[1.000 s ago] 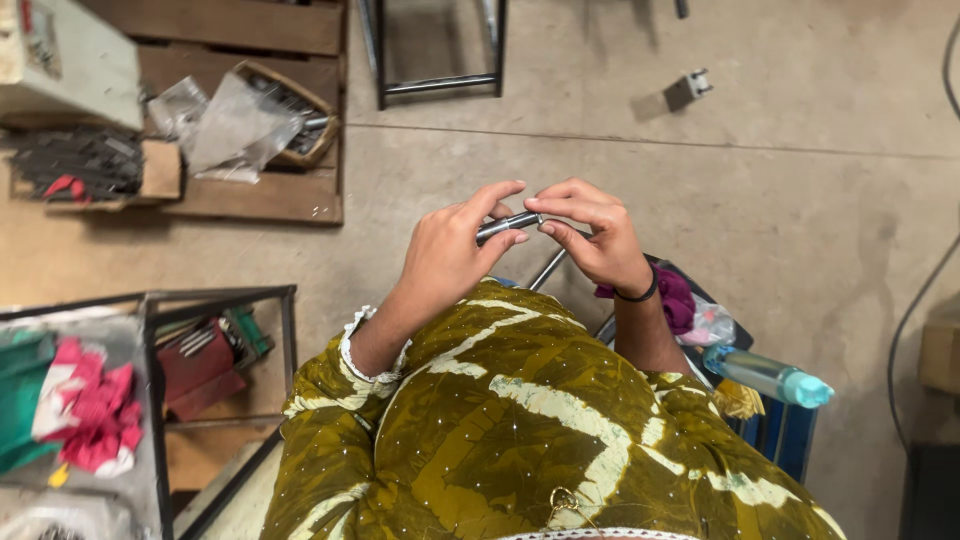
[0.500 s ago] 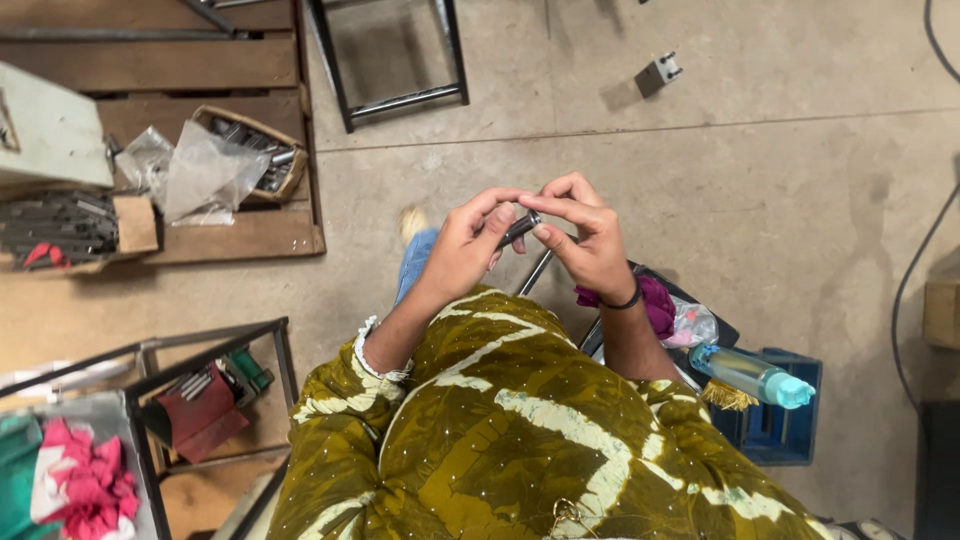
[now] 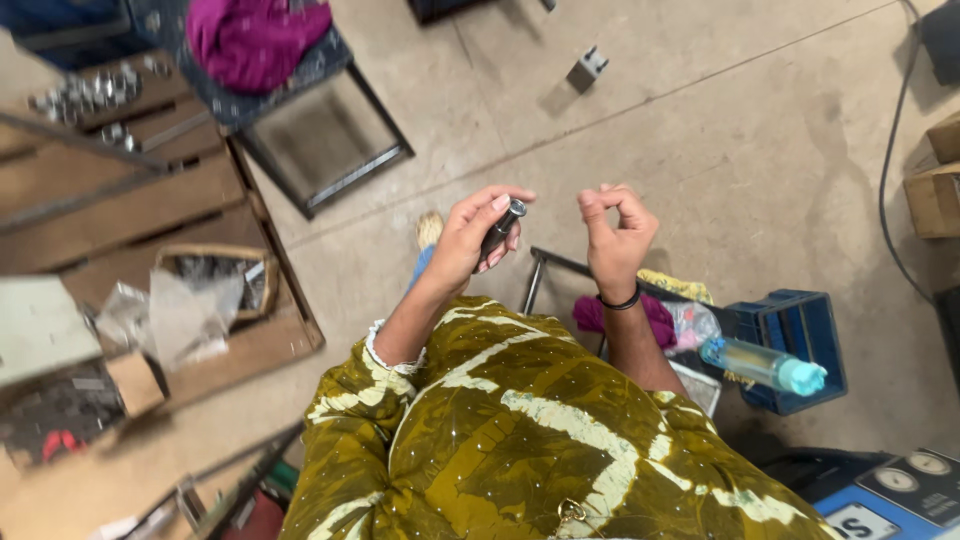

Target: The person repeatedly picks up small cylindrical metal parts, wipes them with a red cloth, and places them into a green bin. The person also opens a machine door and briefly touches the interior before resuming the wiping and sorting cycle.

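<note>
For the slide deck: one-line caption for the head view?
Left hand holds a small dark metal cylinder; right hand, fingers curled, is apart from it, above a concrete floor.

Evenly and softly lit, fairly bright, with no hard glare anywhere. Short, soft shadows only: one at lower left of the small metal block (image 3: 587,68) in the upper middle, another under the dark metal frame (image 3: 330,150) at upper left. Sharpest around the middle, on the left hand (image 3: 470,232), the right hand (image 3: 613,235) and the patterned olive garment (image 3: 500,430). Smeared by motion blur along the left edge and upper left, on the wooden pallet (image 3: 130,200) and the plastic bags (image 3: 170,315). Bent by wide-angle distortion toward the corners. Dimmer at lower left and lower right.
</note>
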